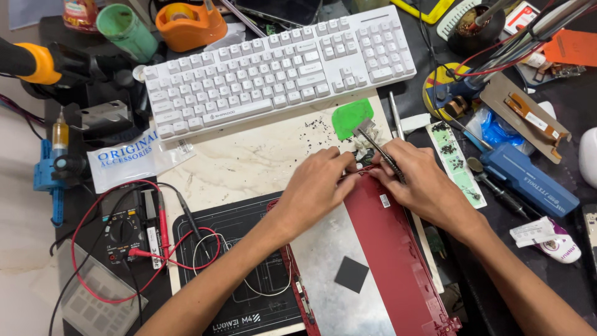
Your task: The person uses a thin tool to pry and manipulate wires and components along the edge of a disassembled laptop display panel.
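Observation:
A red laptop lid lies open-side up on the desk, its silver inner panel carrying a small black square pad. My left hand presses its fingertips on the lid's top corner. My right hand grips metal tweezers whose tips point up and left, over small whitish scraps at that corner. A green plastic pry card lies just beyond the tweezers.
A white keyboard sits behind the work area. A black multimeter with red leads and a black mat lie at the left, a blue tool case and a strip of screws at the right. An orange tape dispenser stands at the back.

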